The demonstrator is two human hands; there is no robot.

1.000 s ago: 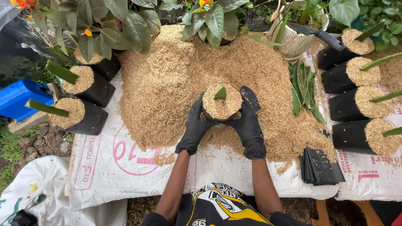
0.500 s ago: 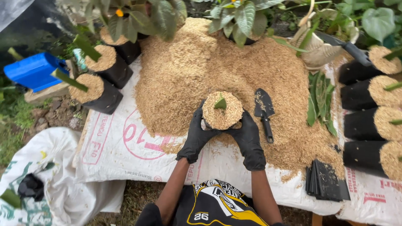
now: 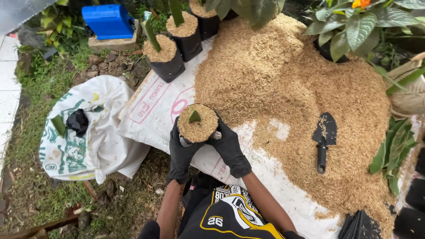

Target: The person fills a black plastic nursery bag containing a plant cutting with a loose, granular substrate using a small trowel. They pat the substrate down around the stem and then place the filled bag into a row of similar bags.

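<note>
Head view | husk-filled black grow bag cupped by gloved left hand and right hand | judged soft-walled, light, spillable | best gripped low around sides

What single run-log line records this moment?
left hand: holds filled grow bag | right hand: holds same bag | bag: lifted beside husk pile | trowel: lying on husks

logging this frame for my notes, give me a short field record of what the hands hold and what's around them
left hand: black glove, grips the filled black grow bag from its left side
right hand: black glove, grips the same bag from its right
bag contents: tan husk with a green cutting upright
husk pile: on white sack sheet
black trowel: lies on the pile
</note>
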